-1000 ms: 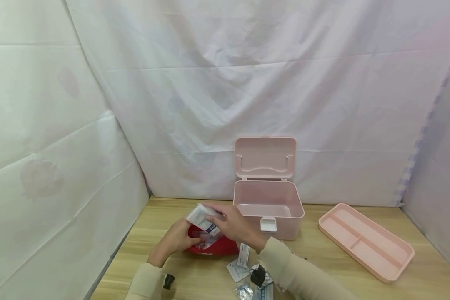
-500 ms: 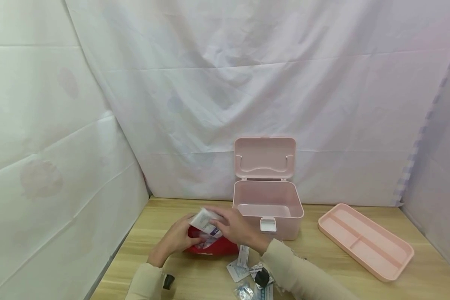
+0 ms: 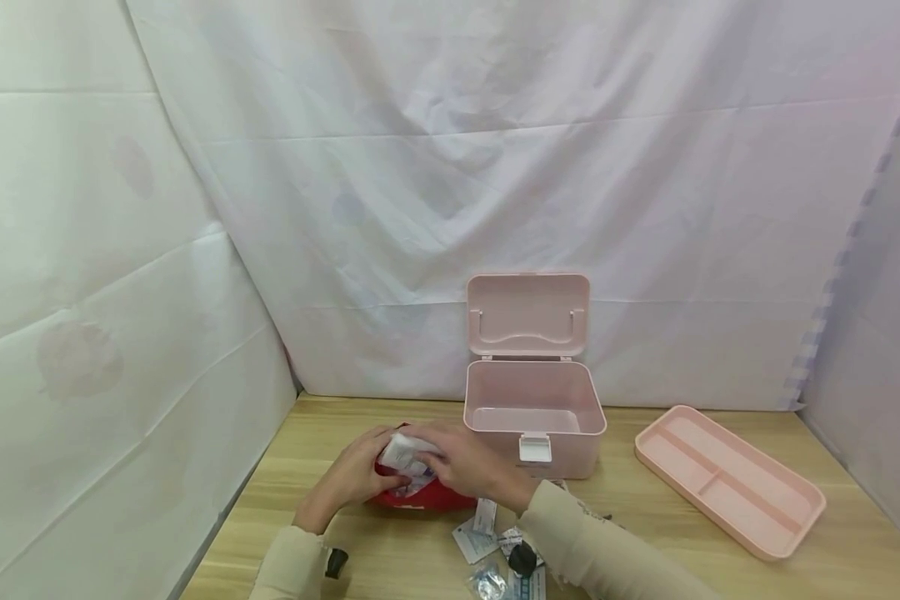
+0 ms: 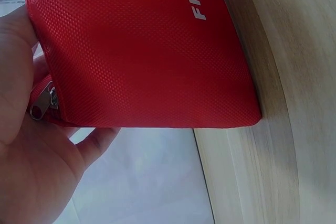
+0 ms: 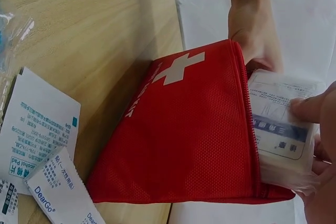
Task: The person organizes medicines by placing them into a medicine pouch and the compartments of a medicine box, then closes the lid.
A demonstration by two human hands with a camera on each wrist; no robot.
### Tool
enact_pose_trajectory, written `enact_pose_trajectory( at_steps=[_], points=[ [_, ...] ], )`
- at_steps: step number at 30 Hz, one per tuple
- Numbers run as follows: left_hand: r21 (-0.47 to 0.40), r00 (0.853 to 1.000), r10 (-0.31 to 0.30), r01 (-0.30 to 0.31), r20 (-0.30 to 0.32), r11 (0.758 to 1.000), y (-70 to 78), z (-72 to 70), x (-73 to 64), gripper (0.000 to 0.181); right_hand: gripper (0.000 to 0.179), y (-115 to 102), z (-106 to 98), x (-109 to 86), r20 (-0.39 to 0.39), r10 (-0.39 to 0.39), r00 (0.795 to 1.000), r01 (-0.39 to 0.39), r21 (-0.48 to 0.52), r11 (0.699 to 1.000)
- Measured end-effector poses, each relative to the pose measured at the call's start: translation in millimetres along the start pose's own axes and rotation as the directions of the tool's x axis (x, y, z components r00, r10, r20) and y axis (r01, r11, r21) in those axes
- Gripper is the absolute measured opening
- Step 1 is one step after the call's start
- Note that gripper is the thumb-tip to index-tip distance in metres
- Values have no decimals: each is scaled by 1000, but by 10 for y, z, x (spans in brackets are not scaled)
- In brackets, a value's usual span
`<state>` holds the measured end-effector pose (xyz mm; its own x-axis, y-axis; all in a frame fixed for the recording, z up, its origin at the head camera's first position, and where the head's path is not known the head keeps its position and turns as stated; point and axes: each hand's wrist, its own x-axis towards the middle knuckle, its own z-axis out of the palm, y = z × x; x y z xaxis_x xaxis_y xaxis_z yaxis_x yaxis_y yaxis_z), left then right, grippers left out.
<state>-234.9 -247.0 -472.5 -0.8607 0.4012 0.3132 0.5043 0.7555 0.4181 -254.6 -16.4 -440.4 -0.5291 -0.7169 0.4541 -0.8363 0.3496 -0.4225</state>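
Note:
A red first-aid pouch (image 5: 184, 129) with a white cross stands on the wooden table, its zipped mouth spread apart. My left hand (image 3: 356, 472) grips the pouch's rim, thumb at the opening and fingers on the outer side; the zip pull (image 4: 46, 100) hangs beside it in the left wrist view. Between thumb and fingers, my right hand (image 3: 461, 458) holds a plastic-wrapped white packet (image 5: 283, 124) with a blue printed band. The packet's lower part is inside the mouth and hidden by the pouch wall. Clear plastic shows in the opening below it in the head view.
Right behind the pouch stands a pink box (image 3: 562, 458) with its lid (image 3: 528, 312) raised. A pink divided tray (image 3: 697, 454) lies at the right. Near my right forearm are an alcohol pad sachet (image 5: 39, 124), a DearGo packet (image 5: 63, 190) and a clear plastic bag (image 3: 489, 581).
My right hand has lowered the white packet and tilted it into the pouch's mouth, so less of it shows. My left hand keeps its grip on the rim.

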Motion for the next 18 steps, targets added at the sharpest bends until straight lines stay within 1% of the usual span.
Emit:
enact_pose_trajectory(
  at_steps=[6, 10, 15, 17, 18],
  points=[
    [-7, 1000, -5, 5, 2, 1000, 4, -2, -3, 63, 43, -42, 36, 22, -10, -5, 1000, 3, -122, 992],
    [-10, 1000, -9, 9, 7, 1000, 11, -7, -5, 61, 46, -86, 59, 55, 3, -11, 1000, 12, -222, 975],
    [0, 1000, 0, 0, 15, 1000, 0, -7, -3, 62, 50, -139, 123, 104, 60, 45, 997, -30, -230, 973],
    [4, 1000, 8, -8, 16, 1000, -4, -8, 0, 64, 51, -168, 148, 121, 69, 74, 995, -57, -227, 972],
    [7, 1000, 11, -11, 16, 1000, -4, -8, 1, 64, 51, -181, 160, 130, 69, 85, 994, -66, -241, 968]
  ],
)
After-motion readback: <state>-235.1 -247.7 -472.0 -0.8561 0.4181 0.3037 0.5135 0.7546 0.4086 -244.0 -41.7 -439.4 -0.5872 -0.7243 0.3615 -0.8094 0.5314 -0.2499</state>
